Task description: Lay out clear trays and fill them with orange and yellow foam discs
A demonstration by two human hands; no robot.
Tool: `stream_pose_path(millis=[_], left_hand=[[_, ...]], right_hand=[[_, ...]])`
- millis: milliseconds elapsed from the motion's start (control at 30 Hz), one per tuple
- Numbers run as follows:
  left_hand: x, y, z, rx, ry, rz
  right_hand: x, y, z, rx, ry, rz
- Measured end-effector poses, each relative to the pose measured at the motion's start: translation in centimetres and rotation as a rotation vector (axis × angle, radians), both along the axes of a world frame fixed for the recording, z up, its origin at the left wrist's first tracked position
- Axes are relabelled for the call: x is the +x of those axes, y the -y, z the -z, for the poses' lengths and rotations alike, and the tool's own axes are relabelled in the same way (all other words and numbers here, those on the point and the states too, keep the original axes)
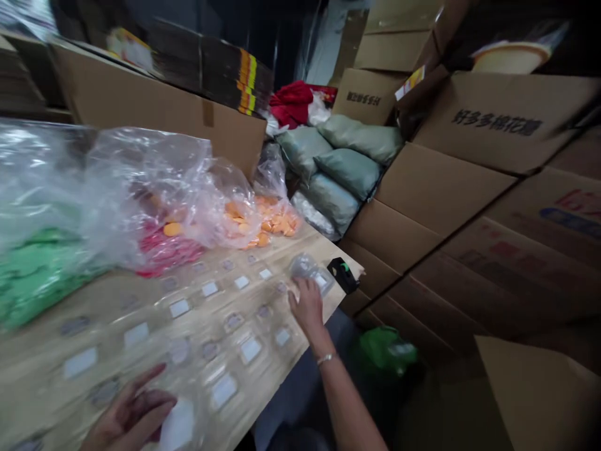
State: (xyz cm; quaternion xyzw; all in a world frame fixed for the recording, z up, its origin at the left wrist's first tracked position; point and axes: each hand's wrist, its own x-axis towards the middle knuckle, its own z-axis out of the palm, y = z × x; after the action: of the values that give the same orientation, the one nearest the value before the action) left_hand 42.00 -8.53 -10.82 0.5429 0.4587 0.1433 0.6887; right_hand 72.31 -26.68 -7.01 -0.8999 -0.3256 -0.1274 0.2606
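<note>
Bare forearms, thin silver bracelet (325,359) on the right wrist.

- Pale wood-grain tabletop (277,366): smooth, matt.
- Clear plastic blister packs (220,388): glossy.
- Crinkled transparent plastic bags (154,169): shiny film.
- Brown cardboard boxes (422,188): matt paper.

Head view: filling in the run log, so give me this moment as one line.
left hand: flat on clear packets | right hand: touching packet stack at table edge | behind: bags of orange discs
</note>
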Motion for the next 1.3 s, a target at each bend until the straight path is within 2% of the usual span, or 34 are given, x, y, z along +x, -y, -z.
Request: stream_pose_path(millis=[67,133,233,300,367,467,533,600,667,733,800,867,933,967,1033,1067,1167,1233,1300], left_hand=[[3.2,-2.2,-1.0,-0.01,-0.056,0.085],[7.0,-3.1,-2.9,0.012,-0.094,0.146],[14.3,-2.7,-5.2,0.055,-0.088,0.188],[20.5,-1.9,-5.6,0.117,-0.056,0.215],[27.4,-1.2,-4.8,0.184,-0.027,0.265],[37.2,-0.4,-2.2,0.279,-0.072,0.232],[42.1,0.0,-0.3,0.309,-0.129,0.216],[45.2,0.4,1.1,0.334,-0.184,0.209],[46.5,0.6,1.9,0.371,-0.229,0.201],[46.4,0.8,2.0,0.409,-0.252,0.189],[45.5,1.0,1.5,0.446,-0.249,0.174],[44.1,1.1,0.7,0.501,-0.202,0.136],[42.2,1.1,0.0,0.548,-0.139,0.074],[41.2,1.1,-0.3,0.557,-0.115,0.042],[39.3,0.9,-0.8,0.542,-0.103,0.004],[38.4,0.7,-1.2,0.526,-0.106,-0.007],[36.3,-0.4,-2.7,0.523,-0.14,-0.02],[35.6,-1.3,-4.0,0.555,-0.172,-0.001],[35.7,-2.1,-5.1,0.572,-0.194,0.042]], right_hand=[[6.2,0.0,-0.1,-0.228,-0.023,0.13],[10.3,0.4,0.2,-0.404,-0.106,0.194],[12.9,1.5,0.7,-0.531,-0.175,0.203],[13.3,2.4,0.9,-0.561,-0.172,0.199],[13.3,3.3,1.0,-0.57,-0.177,0.214],[13.8,4.5,1.2,-0.569,-0.216,0.239],[14.3,5.1,1.6,-0.565,-0.24,0.252],[14.6,5.7,2.4,-0.554,-0.25,0.254],[14.6,6.4,3.0,-0.532,-0.255,0.239],[14.4,7.1,2.8,-0.48,-0.256,0.217],[15.0,7.2,1.4,-0.38,-0.238,0.187],[17.0,5.6,-0.9,-0.253,-0.231,0.143],[20.2,1.9,-3.2,-0.171,-0.292,0.077],[22.0,-0.7,-3.9,-0.178,-0.359,0.04],[25.0,-6.7,-4.4,-0.309,-0.528,-0.002],[26.0,-9.7,-4.1,-0.425,-0.659,-0.012],[26.9,-16.6,-2.0,-0.471,-0.759,-0.054],[26.9,-18.3,-0.4,-0.453,-0.764,-0.074],[27.8,-17.9,0.7,-0.427,-0.756,-0.082]])
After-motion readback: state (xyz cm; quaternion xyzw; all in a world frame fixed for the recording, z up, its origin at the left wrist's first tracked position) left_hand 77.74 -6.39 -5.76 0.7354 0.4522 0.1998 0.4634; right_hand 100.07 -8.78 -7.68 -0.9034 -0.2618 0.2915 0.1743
